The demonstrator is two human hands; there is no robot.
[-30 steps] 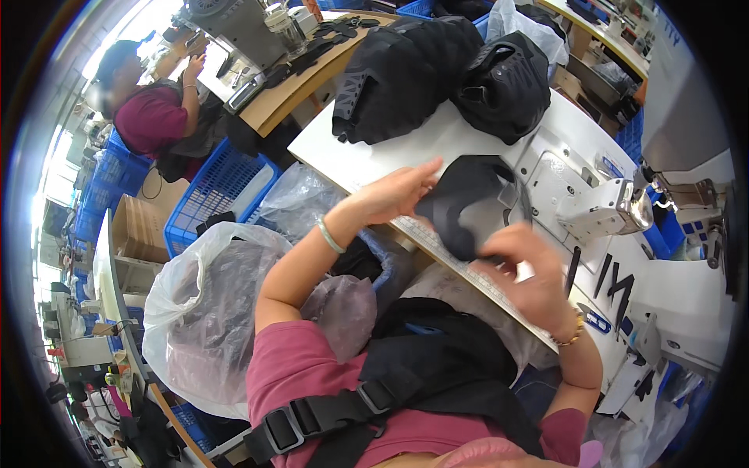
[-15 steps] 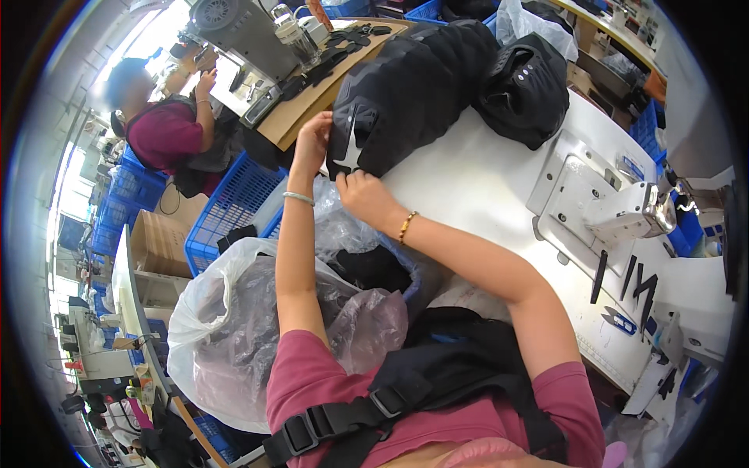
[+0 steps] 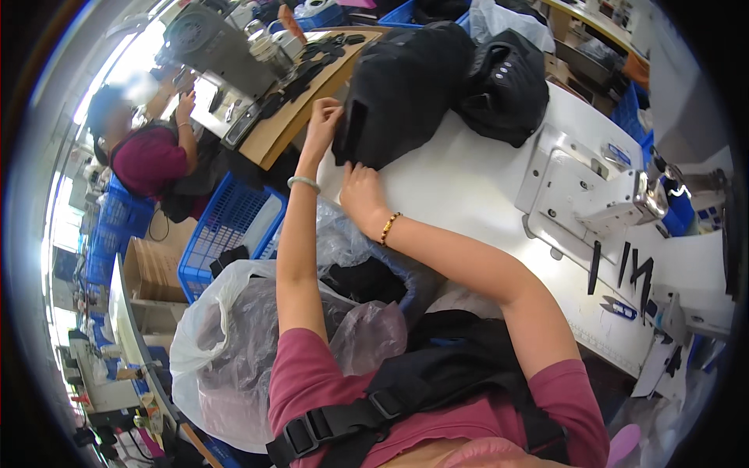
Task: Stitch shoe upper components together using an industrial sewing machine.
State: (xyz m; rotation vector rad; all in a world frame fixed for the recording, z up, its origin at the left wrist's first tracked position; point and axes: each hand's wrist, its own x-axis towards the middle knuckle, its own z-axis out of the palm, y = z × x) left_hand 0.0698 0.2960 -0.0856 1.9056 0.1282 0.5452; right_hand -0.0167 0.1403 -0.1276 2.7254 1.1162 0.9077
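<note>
A stack of black fabric pieces (image 3: 406,86) lies at the far left of the white sewing table (image 3: 476,195). My left hand (image 3: 321,118) grips the stack's left edge, fingers curled on it. My right hand (image 3: 360,195) presses its fingertips against the stack's lower edge, just below the left hand. A second black bundle (image 3: 507,82) rests right of the stack, touching it.
A white sewing machine (image 3: 593,195) stands on the table's right, with scissors and small tools (image 3: 624,273) in front. Below the table hang clear plastic bags (image 3: 234,351) holding dark cloth. A blue crate (image 3: 226,234) sits left. Another person (image 3: 148,148) works at a far bench.
Both hands moved from the machine area leftward to the black stack; a half second ago they reached its edge, and now they hold and press it. The view has turned left.
</note>
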